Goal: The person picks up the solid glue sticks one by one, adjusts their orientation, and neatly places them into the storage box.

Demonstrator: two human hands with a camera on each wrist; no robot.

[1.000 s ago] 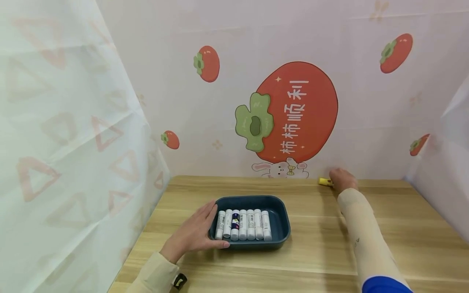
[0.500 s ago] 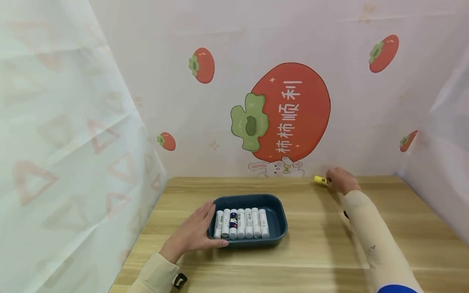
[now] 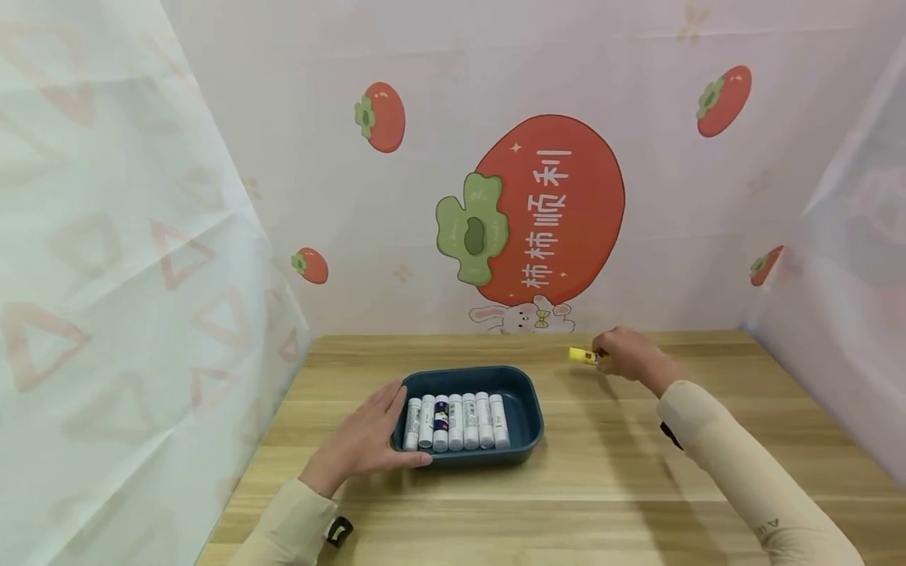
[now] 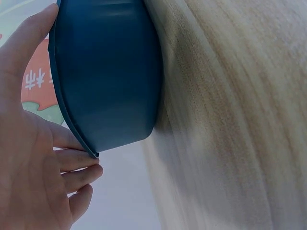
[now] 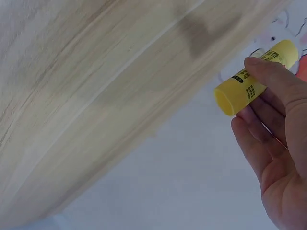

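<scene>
A yellow glue stick (image 3: 583,356) with black print is pinched between the thumb and fingers of my right hand (image 3: 627,353), above the table near its back edge. In the right wrist view the glue stick (image 5: 256,76) lies tilted across the fingers, and one end looks hollow. My left hand (image 3: 362,432) rests on the left side of a dark blue tray (image 3: 524,428), thumb along the front rim and fingers at the left rim. In the left wrist view, the fingers (image 4: 79,179) are fairly straight against the rim. Several white glue sticks (image 3: 456,422) lie side by side inside the tray; one has a dark blue label.
The wooden table (image 3: 495,511) meets a white back wall sheet (image 3: 396,236) printed with persimmons and a rabbit. A patterned sheet (image 3: 127,314) hangs along the left side, and another pale sheet (image 3: 842,314) along the right.
My right hand has lifted the yellow glue stick off the table's back edge and brought it left, toward the tray. The left hand stays at the tray; the head view has shifted slightly.
</scene>
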